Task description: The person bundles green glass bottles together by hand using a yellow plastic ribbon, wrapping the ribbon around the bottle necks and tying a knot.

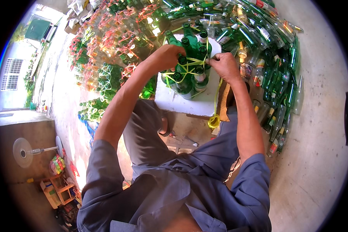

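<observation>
Several green glass bottles (183,86) stand upright in a tight cluster on a white board (176,106) in front of me. A yellow-green plastic strap (196,61) crosses between their necks and loops around the cluster. My right hand (225,67), at the cluster's right side, pinches the strap between thumb and fingers. On the left, my left hand (168,56) curls over the bottle necks with its fingers closed. What those fingers grip is hidden. From the right side a length of strap hangs to a yellow coil (214,121) at the board's near edge.
Loose green and clear bottles (276,77) lie heaped to the right and behind the board. Many strapped bottle bundles (108,83) with red and yellow ties stand to the left. A fan (23,153) and a wooden stool (62,189) are at the lower left.
</observation>
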A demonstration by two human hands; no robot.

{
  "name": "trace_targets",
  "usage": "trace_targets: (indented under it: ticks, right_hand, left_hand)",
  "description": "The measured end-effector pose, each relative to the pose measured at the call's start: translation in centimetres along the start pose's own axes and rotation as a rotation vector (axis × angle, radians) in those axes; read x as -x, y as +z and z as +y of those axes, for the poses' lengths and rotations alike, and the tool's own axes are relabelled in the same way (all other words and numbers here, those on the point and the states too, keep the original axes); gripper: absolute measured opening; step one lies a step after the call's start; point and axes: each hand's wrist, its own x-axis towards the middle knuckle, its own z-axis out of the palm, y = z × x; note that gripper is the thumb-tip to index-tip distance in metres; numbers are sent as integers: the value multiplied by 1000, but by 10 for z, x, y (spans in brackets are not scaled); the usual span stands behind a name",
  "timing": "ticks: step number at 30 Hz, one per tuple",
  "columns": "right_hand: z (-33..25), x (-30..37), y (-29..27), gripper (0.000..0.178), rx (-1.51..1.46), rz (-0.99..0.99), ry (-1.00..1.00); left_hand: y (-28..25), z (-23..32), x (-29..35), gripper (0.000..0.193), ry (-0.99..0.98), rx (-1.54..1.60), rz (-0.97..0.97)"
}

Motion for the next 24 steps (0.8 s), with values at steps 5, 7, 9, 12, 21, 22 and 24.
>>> trace_targets:
  ticks: [5, 7, 9, 12, 21, 22, 24]
  right_hand:
    - [5, 0, -2, 26, -15, 13, -24]
    - [4, 0, -4, 26, -26, 21, -11]
    - [4, -2, -6, 26, 13, 17, 15]
    - [6, -2, -9, 26, 3, 14, 36]
    - [7, -2, -14, 25, -11, -6, 37]
    - [8, -2, -13, 25, -20, -3, 26]
    - [11, -3, -8, 25, -25, 21, 27]
  left_hand:
    - [8, -7, 2, 32, 20, 85, 38]
    - [11, -11, 3, 30, 72, 76, 57]
    - [13, -13, 7, 29, 83, 65, 89]
    - [18, -13, 12, 28, 114, 0, 170]
    - [25, 44, 30, 44, 635, -343, 512]
    - [26, 46, 26, 46, 676, -350, 454]
    - [29, 45, 16, 53, 719, -356, 344]
